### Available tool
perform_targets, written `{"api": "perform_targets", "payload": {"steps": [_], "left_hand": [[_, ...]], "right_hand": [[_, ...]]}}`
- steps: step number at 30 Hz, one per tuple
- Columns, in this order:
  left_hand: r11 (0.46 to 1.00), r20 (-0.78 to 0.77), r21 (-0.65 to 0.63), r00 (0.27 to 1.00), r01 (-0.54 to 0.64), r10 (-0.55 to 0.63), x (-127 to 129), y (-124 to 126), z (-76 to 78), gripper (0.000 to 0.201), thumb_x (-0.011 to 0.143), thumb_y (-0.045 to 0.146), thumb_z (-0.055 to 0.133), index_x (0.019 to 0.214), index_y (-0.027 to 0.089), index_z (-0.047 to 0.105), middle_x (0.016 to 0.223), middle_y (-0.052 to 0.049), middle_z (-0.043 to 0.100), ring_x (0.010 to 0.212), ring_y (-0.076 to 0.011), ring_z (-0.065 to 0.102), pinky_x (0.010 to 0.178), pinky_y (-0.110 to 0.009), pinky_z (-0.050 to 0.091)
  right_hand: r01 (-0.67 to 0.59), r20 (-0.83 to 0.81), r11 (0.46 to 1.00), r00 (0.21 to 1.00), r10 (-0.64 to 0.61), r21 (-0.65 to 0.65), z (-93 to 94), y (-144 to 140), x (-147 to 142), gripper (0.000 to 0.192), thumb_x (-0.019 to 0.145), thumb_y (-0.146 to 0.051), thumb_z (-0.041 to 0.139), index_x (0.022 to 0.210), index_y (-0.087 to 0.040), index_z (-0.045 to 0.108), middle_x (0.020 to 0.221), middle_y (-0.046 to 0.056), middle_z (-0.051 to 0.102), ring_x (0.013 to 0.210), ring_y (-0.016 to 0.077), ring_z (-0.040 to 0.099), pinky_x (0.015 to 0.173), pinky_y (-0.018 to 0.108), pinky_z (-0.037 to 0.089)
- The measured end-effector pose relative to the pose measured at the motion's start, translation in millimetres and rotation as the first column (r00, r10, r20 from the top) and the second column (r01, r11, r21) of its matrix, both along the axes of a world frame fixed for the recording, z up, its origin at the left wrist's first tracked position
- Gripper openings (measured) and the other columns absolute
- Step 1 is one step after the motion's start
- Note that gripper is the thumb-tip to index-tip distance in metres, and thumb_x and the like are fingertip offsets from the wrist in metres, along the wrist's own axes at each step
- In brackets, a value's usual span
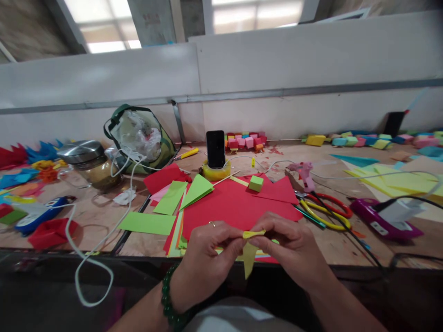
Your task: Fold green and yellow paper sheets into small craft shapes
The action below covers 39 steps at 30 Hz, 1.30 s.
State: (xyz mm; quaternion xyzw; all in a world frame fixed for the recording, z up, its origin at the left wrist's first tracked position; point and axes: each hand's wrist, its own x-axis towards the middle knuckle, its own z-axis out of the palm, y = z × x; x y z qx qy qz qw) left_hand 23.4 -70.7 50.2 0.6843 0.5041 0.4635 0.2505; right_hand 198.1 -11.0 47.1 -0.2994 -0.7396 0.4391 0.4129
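Observation:
A piece of yellow paper (pixel 249 258), folded at its top, is pinched between both hands just over the table's front edge. My left hand (pixel 211 249) grips its left side with thumb and forefinger; a ring and a green bead bracelet are on this arm. My right hand (pixel 287 244) pinches the right side of the same fold. One pointed end of the paper hangs down below the fingers. Beyond the hands lies a stack of red paper sheets (pixel 221 203), with a small green paper cube (pixel 256 183) on it. Green paper pieces (pixel 148 223) lie to the left.
A phone (pixel 215 148) stands in a yellow tape roll (pixel 216 171). To the right are scissors (pixel 328 216), a pink glue gun (pixel 304 175) and a purple power strip (pixel 380 221). At left sit a glass jar (pixel 93 170), a bag (pixel 138 138) and a white cable (pixel 74 244).

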Motion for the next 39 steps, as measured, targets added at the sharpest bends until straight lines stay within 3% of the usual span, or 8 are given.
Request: {"api": "perform_targets", "payload": {"steps": [6, 11, 17, 27, 39], "left_hand": [[0.984, 0.157, -0.144, 0.984, 0.109, -0.086, 0, 0, 5.5, 0.019, 0.087, 0.022, 0.056, 0.086, 0.015, 0.074, 0.068, -0.005, 0.069, 0.061, -0.0117, 0.065, 0.056, -0.017, 0.050], [0.960, 0.299, -0.229, 0.950, 0.160, -0.087, 1, -1, 2.7, 0.017, 0.084, 0.023, 0.060, 0.088, 0.015, 0.074, 0.073, -0.005, 0.070, 0.060, -0.0140, 0.068, 0.057, -0.021, 0.056], [0.941, 0.393, -0.279, 0.917, 0.191, -0.069, 4, 1, -0.2, 0.015, 0.081, 0.022, 0.062, 0.082, 0.012, 0.073, 0.073, -0.005, 0.069, 0.061, -0.0156, 0.069, 0.059, -0.024, 0.059], [0.992, 0.117, -0.106, 0.991, 0.070, -0.058, 4, -2, 0.7, 0.015, 0.083, 0.017, 0.058, 0.080, 0.015, 0.072, 0.069, -0.005, 0.072, 0.060, -0.0124, 0.067, 0.056, -0.018, 0.054], [0.994, 0.102, -0.105, 0.995, 0.022, -0.011, 8, -4, -1.8, 0.012, 0.080, 0.017, 0.058, 0.075, 0.013, 0.068, 0.065, -0.004, 0.067, 0.055, -0.0108, 0.063, 0.053, -0.017, 0.050]], "right_hand": [[-0.083, -0.154, 0.934, 0.988, 0.030, -0.347, -2.3, 2, -2, 0.016, 0.070, -0.029, 0.076, 0.069, -0.016, 0.067, 0.062, -0.002, 0.056, 0.054, 0.0084, 0.051, 0.050, 0.019, 0.042], [-0.144, -0.200, 0.889, 0.978, 0.061, -0.434, -2.4, 4, -1, 0.020, 0.065, -0.031, 0.079, 0.068, -0.015, 0.067, 0.060, -0.002, 0.056, 0.050, 0.0068, 0.047, 0.047, 0.018, 0.040], [-0.188, -0.246, 0.870, 0.966, 0.080, -0.456, -7.8, 5, -1, 0.024, 0.065, -0.034, 0.079, 0.066, -0.015, 0.065, 0.060, -0.002, 0.056, 0.053, 0.0075, 0.049, 0.050, 0.018, 0.042], [-0.088, -0.198, 0.938, 0.980, 0.022, -0.336, -5.6, -2, -3, 0.019, 0.069, -0.030, 0.076, 0.065, -0.016, 0.064, 0.060, -0.002, 0.056, 0.054, 0.0093, 0.051, 0.049, 0.019, 0.042], [-0.090, -0.217, 0.950, 0.976, 0.024, -0.298, -5.1, -7, -6, 0.020, 0.076, -0.032, 0.071, 0.067, -0.015, 0.064, 0.062, -0.001, 0.056, 0.054, 0.0088, 0.051, 0.050, 0.019, 0.042]]}}
